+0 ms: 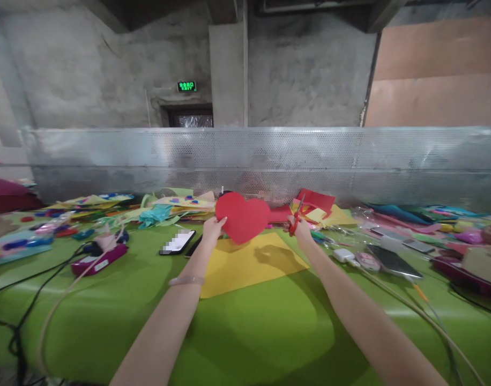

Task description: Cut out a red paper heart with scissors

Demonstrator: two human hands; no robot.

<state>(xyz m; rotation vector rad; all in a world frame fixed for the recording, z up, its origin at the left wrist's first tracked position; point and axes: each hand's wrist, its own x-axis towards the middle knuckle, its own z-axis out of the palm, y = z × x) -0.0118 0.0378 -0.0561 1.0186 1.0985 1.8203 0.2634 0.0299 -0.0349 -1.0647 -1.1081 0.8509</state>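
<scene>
My left hand (211, 229) pinches the left edge of a red paper heart (242, 217) and holds it up above the green table (245, 327). My right hand (300, 229) grips red-handled scissors (296, 219) just right of the heart, blades pointing up. Under both hands lies a yellow paper sheet (249, 262). A thin bracelet sits on my left wrist.
A phone (177, 242) lies left of my left hand. A magenta case (98, 262) and cables run at the left. Coloured paper scraps (181, 206) pile along the back. More phones (394, 261), a white charger (343, 255) and cables lie right. A perforated metal barrier (269, 155) backs the table.
</scene>
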